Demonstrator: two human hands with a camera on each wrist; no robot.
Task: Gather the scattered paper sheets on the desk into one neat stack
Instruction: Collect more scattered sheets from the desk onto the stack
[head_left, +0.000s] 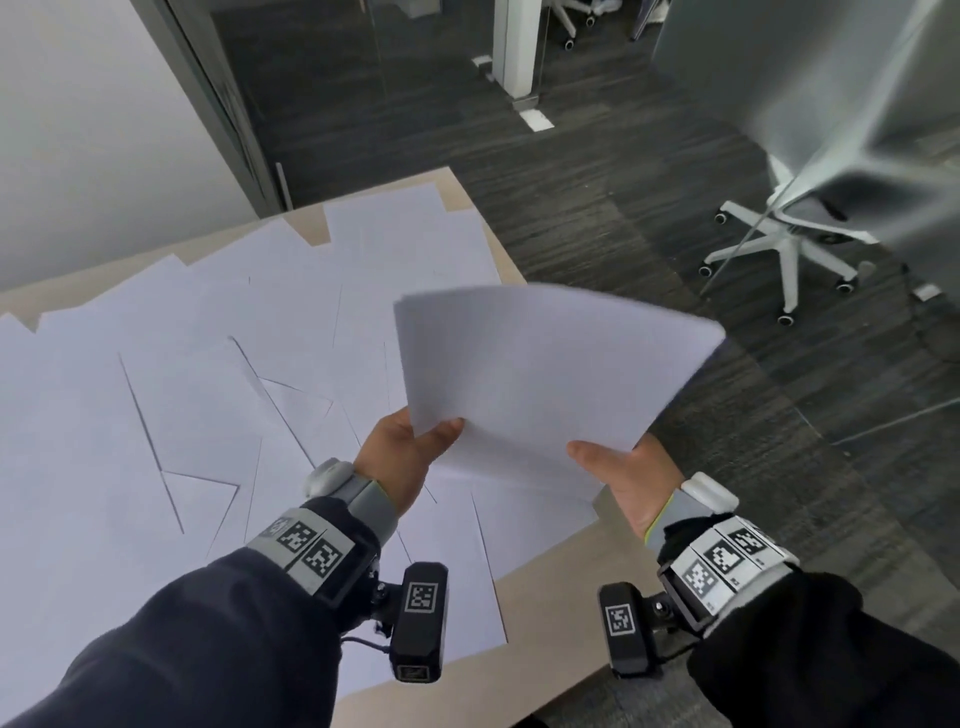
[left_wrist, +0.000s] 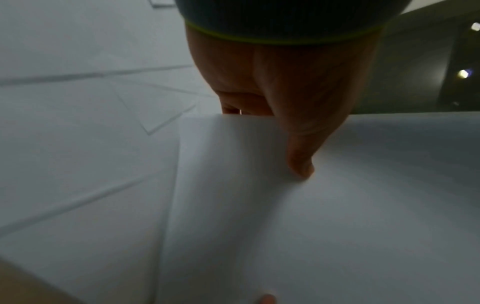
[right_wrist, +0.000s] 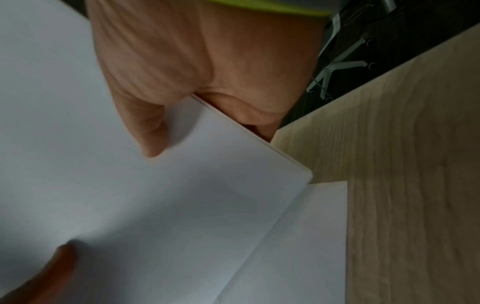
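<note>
paper sheets (head_left: 218, 395) lie all over the desk (head_left: 561, 587), flat and crossing each other, and they hide most of the pale wood top. a small held stack (head_left: 545, 374) is up in the air over the desk's right side, near its front corner. the left hand (head_left: 402, 457) pinches its near left corner, thumb on top and fingers under. the right hand (head_left: 623, 475) pinches its near right edge the same way, thumb on top, and the paper edge sits deep in the hand.

to do this step well, i think both hands should hold softly, so the sheets can slide and line up. tapping the bottom edge on the bare wood would make the sides even. then one hand could keep the stack while the other picks up more sheets.

the held stack is plain white with no writing. it bends a little, and its far edge looks blurry. it looks thin, only a few sheets. most of the paper is not gathered yet.
</note>
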